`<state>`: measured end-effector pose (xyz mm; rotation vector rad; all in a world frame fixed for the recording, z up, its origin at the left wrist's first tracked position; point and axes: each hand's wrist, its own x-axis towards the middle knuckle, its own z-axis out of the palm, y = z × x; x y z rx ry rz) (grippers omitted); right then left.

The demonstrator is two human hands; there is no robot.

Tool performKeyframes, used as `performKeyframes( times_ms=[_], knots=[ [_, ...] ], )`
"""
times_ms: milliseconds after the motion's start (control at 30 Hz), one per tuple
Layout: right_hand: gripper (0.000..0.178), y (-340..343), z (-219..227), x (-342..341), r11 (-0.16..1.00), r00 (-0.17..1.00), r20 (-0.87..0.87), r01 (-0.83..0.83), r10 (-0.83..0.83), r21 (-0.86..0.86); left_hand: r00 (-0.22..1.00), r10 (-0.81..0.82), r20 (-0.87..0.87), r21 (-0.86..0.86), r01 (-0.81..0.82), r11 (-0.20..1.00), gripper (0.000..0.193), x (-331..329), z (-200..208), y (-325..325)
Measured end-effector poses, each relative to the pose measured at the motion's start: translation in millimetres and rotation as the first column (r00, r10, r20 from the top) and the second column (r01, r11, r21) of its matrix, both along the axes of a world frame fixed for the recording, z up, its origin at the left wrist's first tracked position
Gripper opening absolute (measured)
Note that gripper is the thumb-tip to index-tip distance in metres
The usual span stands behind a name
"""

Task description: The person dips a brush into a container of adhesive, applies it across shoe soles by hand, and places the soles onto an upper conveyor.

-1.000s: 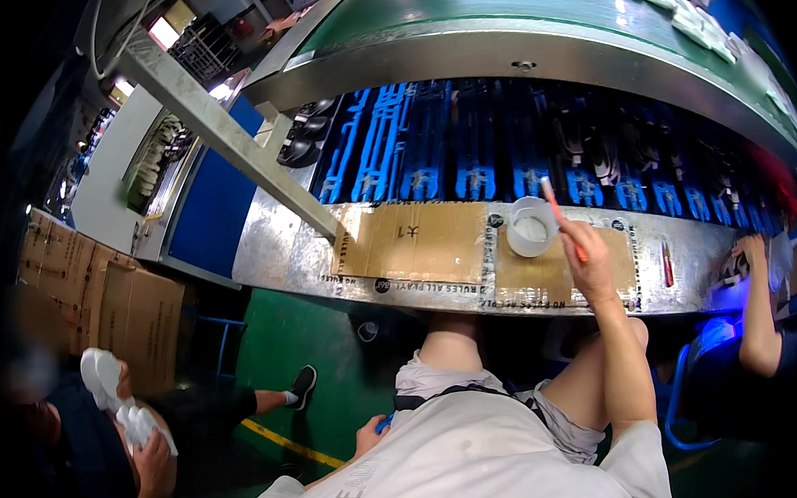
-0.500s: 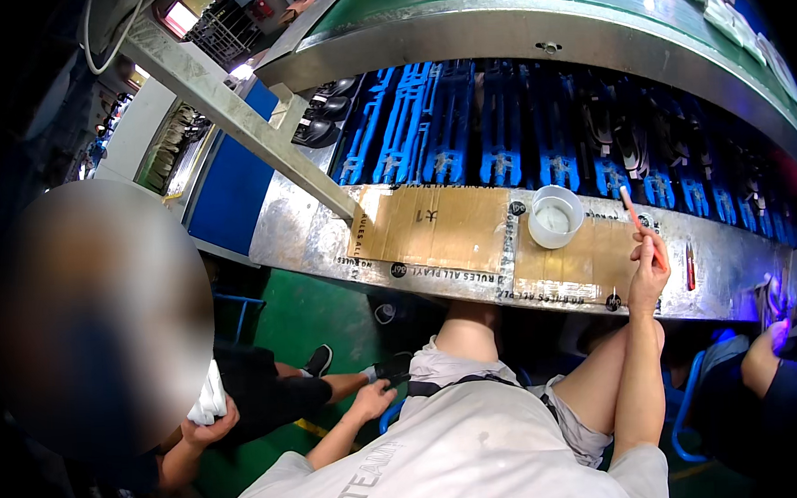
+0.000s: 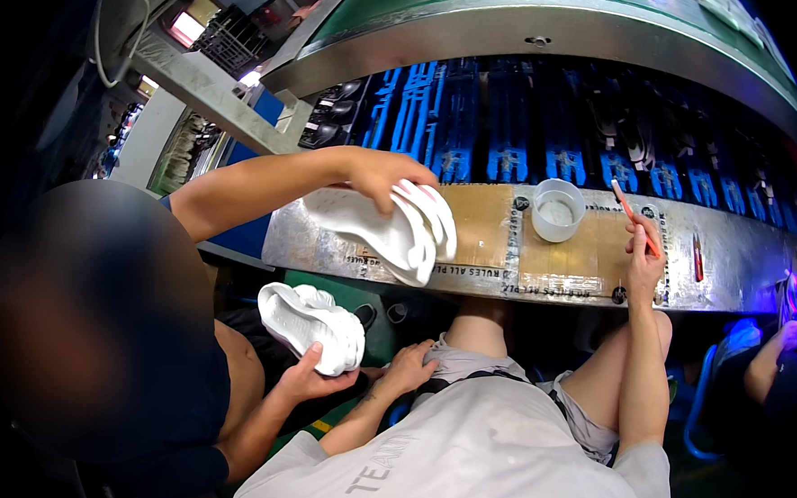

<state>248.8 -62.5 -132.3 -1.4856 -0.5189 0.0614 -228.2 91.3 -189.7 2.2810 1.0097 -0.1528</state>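
Note:
My right hand [image 3: 640, 256] is raised at the metal bench edge [image 3: 742, 276], shut on a thin red stick [image 3: 629, 210] with a pale tip, just right of a white cup [image 3: 556, 209] standing on cardboard [image 3: 483, 222]. Resting on my thigh, my left hand [image 3: 411, 366] holds nothing. From the left, a co-worker reaches over the bench with a stack of white shoe soles [image 3: 397, 226] in one hand [image 3: 378, 171]. The co-worker's other hand [image 3: 308, 373] grips a second stack of white soles [image 3: 310, 321] below the bench, near my left hand.
Behind the bench run blue racks [image 3: 500, 117] holding dark shoe parts, under a curved green conveyor [image 3: 494, 0]. A grey metal beam [image 3: 219, 101] slants at the upper left. Another person's arm [image 3: 769, 360] shows at the lower right in blue light.
The co-worker has leaned in from the left and brought one stack of white soles over the bench. My right hand with the stick stays right of the cup.

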Motion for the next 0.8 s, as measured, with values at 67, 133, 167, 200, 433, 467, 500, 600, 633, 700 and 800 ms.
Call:
performKeyframes(
  times_ms=[67, 133, 167, 200, 433, 467, 500, 600, 633, 700, 800],
  knots=[
    [0.024, -1.5, -0.2, 0.7, 1.0, 1.0, 0.024, 0.014, -0.013, -0.019, 0.999, -0.019, -0.034, 0.0, 0.019, 1.0, 0.056, 7.1, 5.5, 0.6],
    [0.024, 5.0, -5.1, 1.9, 0.998, 1.0, 0.001, 0.009, -0.009, 0.068, 0.998, -0.049, 0.042, 0.108, 0.044, 0.993, 0.054, 9.5, 6.5, 3.0],
    [0.024, 1.1, -4.9, 3.1, 0.998, 0.999, 0.022, 0.027, -0.028, 0.051, 0.998, -0.055, 0.038, 0.078, 0.052, 0.996, 0.056, 12.1, 6.0, 3.3],
    [0.025, -0.8, -2.5, 0.7, 0.998, 0.998, 0.041, 0.042, -0.044, 0.036, 0.998, -0.042, 0.04, 0.063, 0.04, 0.997, 0.058, 9.0, 3.5, 7.2],
    [0.026, 1.4, 33.1, -26.4, 0.999, 0.931, 0.362, 0.052, -0.049, 0.0, 0.926, 0.28, 0.252, -0.053, -0.276, 0.96, 0.042, -0.7, 14.6, 37.5],
    [0.026, 8.4, 39.4, -38.8, 0.999, 0.931, 0.362, 0.052, -0.049, -0.001, 0.923, 0.281, 0.262, -0.045, -0.279, 0.959, 0.041, -4.2, 13.9, 38.0],
    [0.027, 13.7, 46.1, -52.0, 1.0, 0.932, 0.362, -0.005, -0.003, 0.021, 0.903, 0.331, 0.273, -0.098, -0.316, 0.944, 0.042, -14.1, 10.1, 44.6],
    [0.03, 32.6, 57.2, -85.1, 0.993, 0.926, 0.366, -0.11, 0.09, 0.033, 0.869, 0.408, 0.281, -0.188, -0.367, 0.911, 0.043, -21.3, 3.3, 61.2],
    [0.031, 38.1, 59.4, -94.4, 0.986, 0.92, 0.365, -0.164, 0.143, 0.028, 0.852, 0.448, 0.271, -0.252, -0.386, 0.887, 0.044, -24.0, -0.2, 67.6],
    [0.031, 62.3, 65.0, -111.5, 0.976, 0.921, 0.339, -0.215, 0.19, 0.037, 0.806, 0.539, 0.243, -0.334, -0.453, 0.827, 0.046, -30.3, 27.0, 66.3],
    [0.031, 79.7, 66.1, -119.8, 0.972, 0.922, 0.318, -0.236, 0.22, 0.012, 0.855, 0.453, 0.252, -0.392, -0.337, 0.856, 0.043, -16.2, 63.5, 66.6]
  ],
)
